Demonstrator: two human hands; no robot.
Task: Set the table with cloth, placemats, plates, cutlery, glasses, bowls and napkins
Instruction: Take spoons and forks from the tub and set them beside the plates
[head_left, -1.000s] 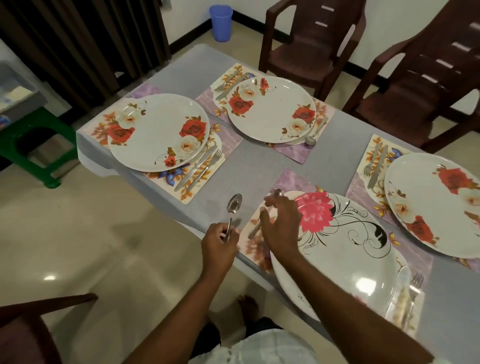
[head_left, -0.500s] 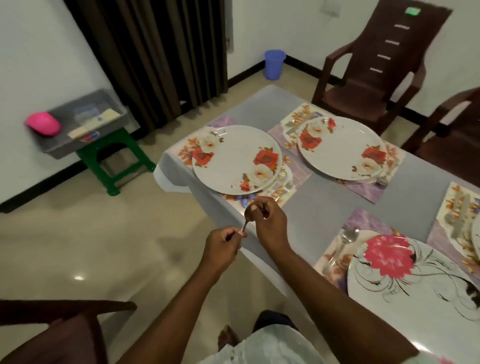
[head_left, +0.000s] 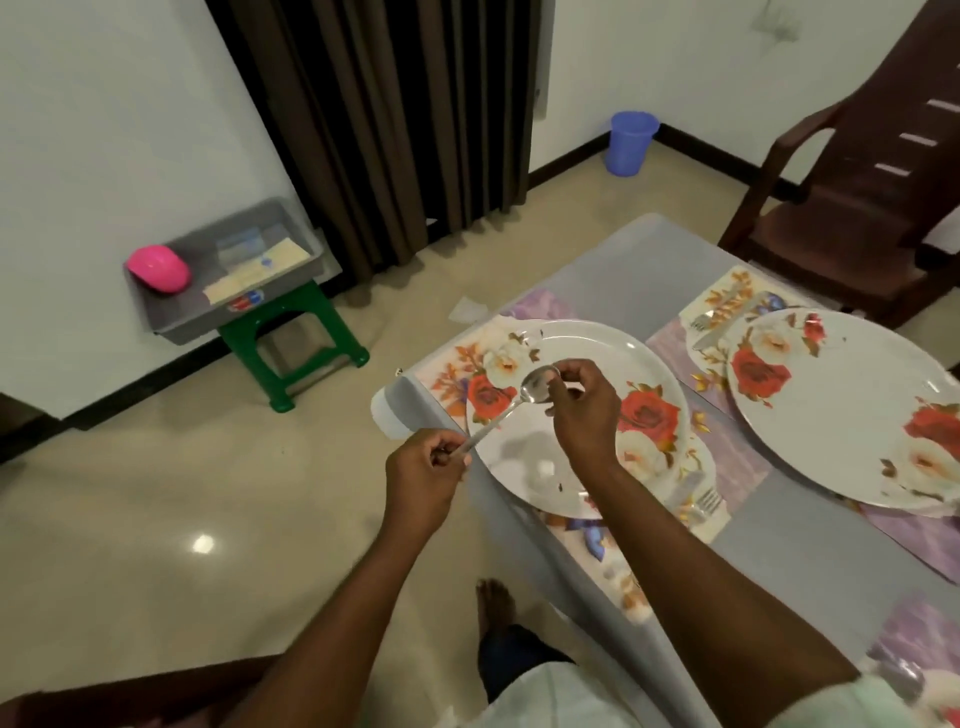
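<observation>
Spoon (head_left: 511, 410) held over the near left corner of the table, slanting from lower left up to upper right, above the rose-patterned plate (head_left: 587, 343). Handle end pinched in the curled fingers of the left hand (head_left: 423, 480), just off the table's edge over the floor. Bowl end pinched between thumb and fingertips of the right hand (head_left: 584, 410), which hovers over the middle of that plate; whether the spoon touches the plate cannot be told. Under the plate, a floral placemat (head_left: 452, 364) on the grey tablecloth (head_left: 639, 265), with a fork (head_left: 706, 501) lying at the plate's right edge on the mat. To the right, a second rose plate (head_left: 852, 415) on its own placemat, another fork (head_left: 701, 322) at its far left corner. Brown plastic chair (head_left: 857, 208) pulled up at the far side of the table. Away from the table, against the wall, a green stool (head_left: 296, 338) carrying a grey tray (head_left: 171, 317) with a pink object (head_left: 158, 267) and some papers in it. Blue bin (head_left: 628, 143) in the corner beside the dark curtain (head_left: 384, 119). Bare foot (head_left: 493, 603) on the tiled floor beside the table's edge.
</observation>
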